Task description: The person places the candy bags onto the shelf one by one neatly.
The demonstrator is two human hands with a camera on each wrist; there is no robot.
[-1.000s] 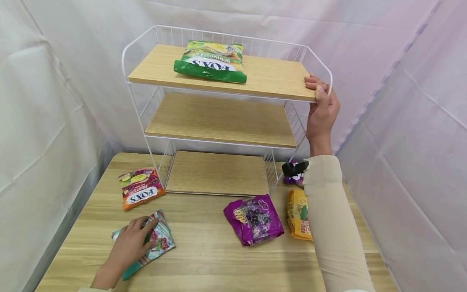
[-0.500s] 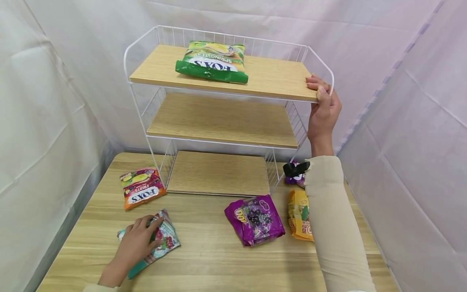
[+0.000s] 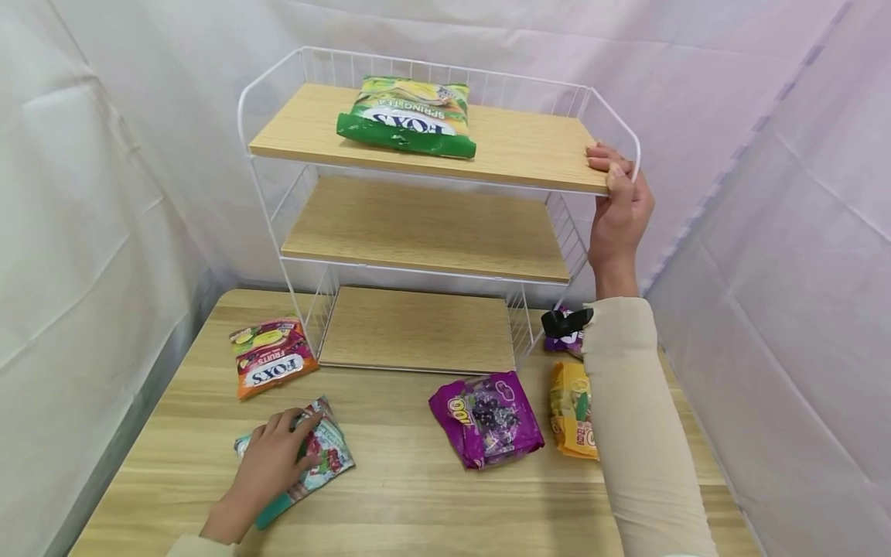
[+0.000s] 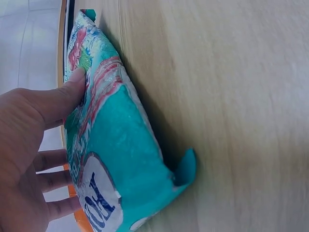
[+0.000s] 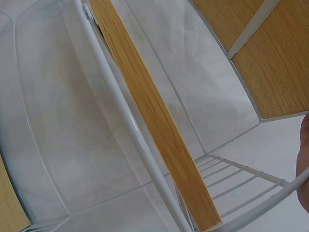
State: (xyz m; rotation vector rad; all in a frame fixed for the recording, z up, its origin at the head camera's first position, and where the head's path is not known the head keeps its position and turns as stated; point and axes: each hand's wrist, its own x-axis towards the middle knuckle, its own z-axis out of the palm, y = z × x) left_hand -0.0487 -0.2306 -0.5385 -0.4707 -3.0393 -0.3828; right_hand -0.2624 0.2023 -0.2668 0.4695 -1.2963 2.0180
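Observation:
My left hand (image 3: pixel 273 458) lies over a teal Fox's candy bag (image 4: pixel 123 130) at the front left of the table. In the left wrist view its spread, fairly straight fingers and thumb touch the bag's printed top. My right hand (image 3: pixel 622 203) grips the right front corner of a three-tier shelf rack (image 3: pixel 431 246) with white wire sides and wooden boards. Its thumb is at the board's front edge, with the fingers on top. Only a little of that hand shows in the right wrist view, beside the wire and wood. A green Fox's Spring Tea bag (image 3: pixel 411 120) lies on the top board.
An orange and red Fox's Fruits bag (image 3: pixel 273 356) lies by the rack's left foot. In front of the rack is a purple grape candy bag (image 3: pixel 490 422). A yellow bag (image 3: pixel 572 410) and another purple bag (image 3: pixel 557 340) are partly hidden by the right arm. White sheets surround the table.
The left hand and the teal candy bag under it have slid to the right over the table. My right hand keeps its grip on the rack's corner.

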